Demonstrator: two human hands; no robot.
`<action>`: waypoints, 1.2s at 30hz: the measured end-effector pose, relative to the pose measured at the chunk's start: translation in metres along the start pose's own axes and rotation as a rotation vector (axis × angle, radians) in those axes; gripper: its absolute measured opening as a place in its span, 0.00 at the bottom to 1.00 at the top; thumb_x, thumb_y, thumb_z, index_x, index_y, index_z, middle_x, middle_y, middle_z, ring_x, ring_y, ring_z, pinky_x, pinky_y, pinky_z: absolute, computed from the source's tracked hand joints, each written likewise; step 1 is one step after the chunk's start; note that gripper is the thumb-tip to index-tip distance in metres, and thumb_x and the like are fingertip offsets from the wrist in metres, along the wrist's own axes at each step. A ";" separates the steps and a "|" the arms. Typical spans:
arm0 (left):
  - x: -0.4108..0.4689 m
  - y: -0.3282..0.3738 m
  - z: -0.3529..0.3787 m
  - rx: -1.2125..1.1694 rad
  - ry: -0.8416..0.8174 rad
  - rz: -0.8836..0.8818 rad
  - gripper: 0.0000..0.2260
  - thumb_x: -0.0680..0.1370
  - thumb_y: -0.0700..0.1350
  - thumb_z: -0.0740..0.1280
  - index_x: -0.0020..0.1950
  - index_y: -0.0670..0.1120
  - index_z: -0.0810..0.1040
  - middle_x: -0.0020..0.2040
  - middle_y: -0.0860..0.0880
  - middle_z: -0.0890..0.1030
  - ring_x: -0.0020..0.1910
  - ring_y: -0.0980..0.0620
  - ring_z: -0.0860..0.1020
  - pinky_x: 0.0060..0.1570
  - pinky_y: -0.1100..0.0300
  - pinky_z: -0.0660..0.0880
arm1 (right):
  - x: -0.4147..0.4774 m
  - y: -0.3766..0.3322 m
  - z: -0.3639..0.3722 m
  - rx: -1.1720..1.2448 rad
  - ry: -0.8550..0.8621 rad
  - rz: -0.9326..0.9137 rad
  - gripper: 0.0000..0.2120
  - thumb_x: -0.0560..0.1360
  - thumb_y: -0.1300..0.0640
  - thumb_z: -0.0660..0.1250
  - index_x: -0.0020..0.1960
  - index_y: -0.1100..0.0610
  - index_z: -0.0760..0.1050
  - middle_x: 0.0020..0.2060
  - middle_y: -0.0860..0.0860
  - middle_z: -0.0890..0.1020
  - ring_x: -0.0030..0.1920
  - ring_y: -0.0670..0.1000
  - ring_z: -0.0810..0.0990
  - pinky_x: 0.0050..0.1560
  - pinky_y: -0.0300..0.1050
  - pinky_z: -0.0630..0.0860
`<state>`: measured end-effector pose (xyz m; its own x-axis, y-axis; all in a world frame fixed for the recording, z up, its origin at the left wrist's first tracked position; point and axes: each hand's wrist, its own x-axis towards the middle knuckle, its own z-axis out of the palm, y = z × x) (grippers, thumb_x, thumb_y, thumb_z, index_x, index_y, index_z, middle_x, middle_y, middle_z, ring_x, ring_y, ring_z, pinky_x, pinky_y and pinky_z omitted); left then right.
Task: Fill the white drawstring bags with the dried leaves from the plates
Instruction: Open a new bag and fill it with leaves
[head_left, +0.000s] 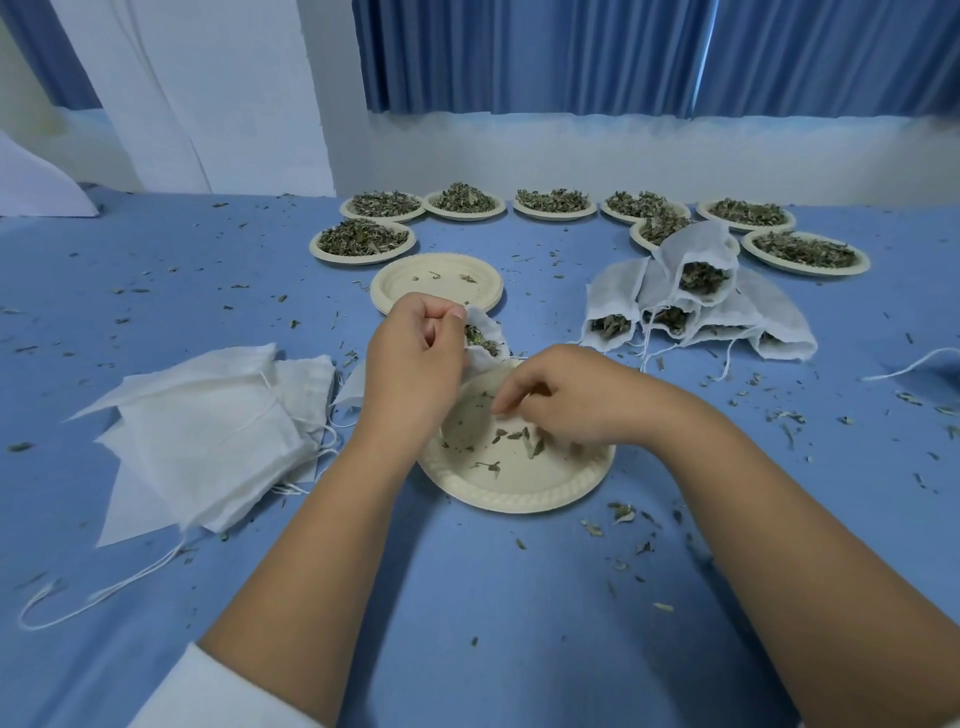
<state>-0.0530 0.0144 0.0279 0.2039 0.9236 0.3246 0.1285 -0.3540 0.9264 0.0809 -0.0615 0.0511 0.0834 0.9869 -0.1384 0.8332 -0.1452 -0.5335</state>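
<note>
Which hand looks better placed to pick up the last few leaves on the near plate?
The right hand: its fingers sit just above the few leaves on the near plate, while the left hand is busy pinching the bag open beside it.

A plain room used as a hand-packing workspace: blue curtains (571, 52), white wall (571, 156), blue-clothed tabletop (493, 597) carrying rows of plates (363, 261) heaped with dried leaves (363, 236), plus white drawstring bags (208, 431).
</note>
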 end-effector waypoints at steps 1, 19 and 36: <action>0.000 0.000 0.000 -0.002 -0.002 0.001 0.06 0.81 0.45 0.63 0.46 0.49 0.76 0.32 0.51 0.75 0.30 0.60 0.74 0.33 0.68 0.72 | -0.001 0.002 -0.001 -0.033 0.004 -0.007 0.11 0.78 0.58 0.63 0.54 0.49 0.82 0.40 0.38 0.79 0.37 0.41 0.77 0.35 0.30 0.71; 0.000 0.000 0.000 0.001 -0.004 0.031 0.06 0.81 0.43 0.63 0.45 0.47 0.76 0.34 0.46 0.77 0.29 0.61 0.78 0.28 0.74 0.69 | 0.002 -0.007 0.023 -0.116 -0.060 -0.156 0.14 0.70 0.50 0.76 0.55 0.48 0.83 0.48 0.40 0.83 0.48 0.41 0.78 0.46 0.31 0.72; 0.002 0.003 -0.001 0.030 -0.011 -0.012 0.06 0.81 0.45 0.63 0.44 0.50 0.76 0.36 0.41 0.80 0.35 0.47 0.80 0.39 0.51 0.77 | -0.002 -0.008 0.003 0.352 0.238 -0.213 0.11 0.70 0.64 0.72 0.39 0.49 0.84 0.29 0.44 0.82 0.30 0.38 0.77 0.34 0.28 0.72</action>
<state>-0.0528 0.0151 0.0316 0.2133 0.9260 0.3115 0.1598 -0.3476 0.9239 0.0722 -0.0626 0.0529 0.0876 0.9801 0.1779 0.6129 0.0878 -0.7853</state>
